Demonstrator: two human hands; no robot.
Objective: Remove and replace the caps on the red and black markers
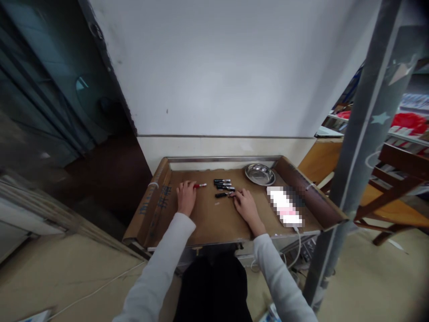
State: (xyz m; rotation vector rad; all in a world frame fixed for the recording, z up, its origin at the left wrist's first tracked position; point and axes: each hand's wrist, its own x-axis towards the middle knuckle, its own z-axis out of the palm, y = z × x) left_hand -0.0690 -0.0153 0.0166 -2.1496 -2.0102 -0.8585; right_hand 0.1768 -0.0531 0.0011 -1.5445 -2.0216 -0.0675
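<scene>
On the left side of the cardboard-covered table (208,223), my left hand (186,197) is closed on a red marker (201,185), whose end sticks out to the right of my fingers. My right hand (245,205) pinches the right end of a black marker (221,195), which lies nearly level across the cardboard. Just beyond it, several more black markers (222,181) are lined up in a small stack of rows between my hands. Behind my right hand sits a round, shiny metal dish (260,175).
A pixelated phone-like device (284,208) lies at the table's right, with a white cable (299,246) hanging over the front edge. Raised cardboard sides (154,201) border the table. A white wall panel (217,71) stands behind; a metal post (355,134) and wooden chair (398,192) are right.
</scene>
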